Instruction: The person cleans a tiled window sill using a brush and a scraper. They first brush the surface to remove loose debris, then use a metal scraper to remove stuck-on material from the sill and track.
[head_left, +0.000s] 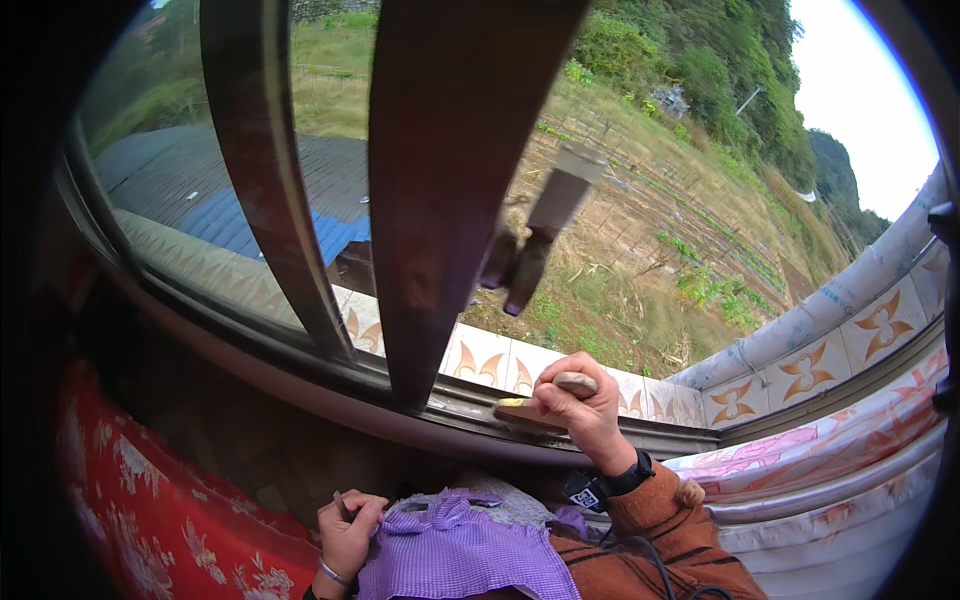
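My right hand (pixel 585 405) grips the wooden handle of a brush (pixel 530 413). The brush's low end lies on the metal window track (pixel 455 403), just right of the dark upright frame of the sliding window (pixel 430 200). Lower down and to the left, my left hand (pixel 348 530) is closed around a small dark thing (pixel 342 508); most of it is hidden by the fingers. That hand rests beside the purple checked cloth (pixel 460 550) over my front.
Red flowered fabric (pixel 150 500) lies at lower left, and a patterned curtain or cover (pixel 830 440) at right. Beyond the track runs a tiled ledge (pixel 480 360). A dark object with a pale upper part (pixel 545 225) shows in front of the field.
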